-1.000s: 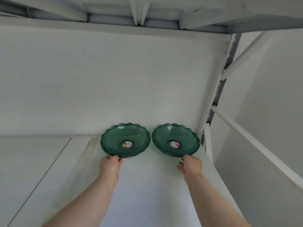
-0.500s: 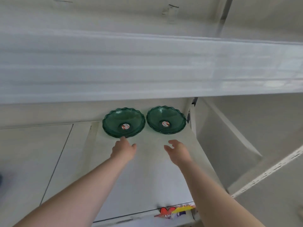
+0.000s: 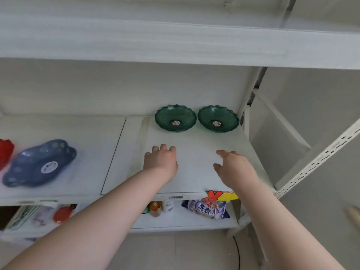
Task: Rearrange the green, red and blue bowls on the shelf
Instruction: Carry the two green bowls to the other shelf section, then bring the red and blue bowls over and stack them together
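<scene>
Two green bowls [image 3: 175,117] [image 3: 218,118] are sitting side by side at the far right of the shelf [image 3: 194,172], against the back wall. A blue bowl [image 3: 39,164] and a red bowl [image 3: 5,151] are lying far left. The left hand [image 3: 160,160] and right hand [image 3: 235,164] are hovering near the front, each grip loosely open and holding nothing.

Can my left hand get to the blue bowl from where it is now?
Probably yes. The left hand is empty and open over the shelf, and only bare shelf lies between it and the blue bowl to its left. It would need a sideways reach.
</scene>
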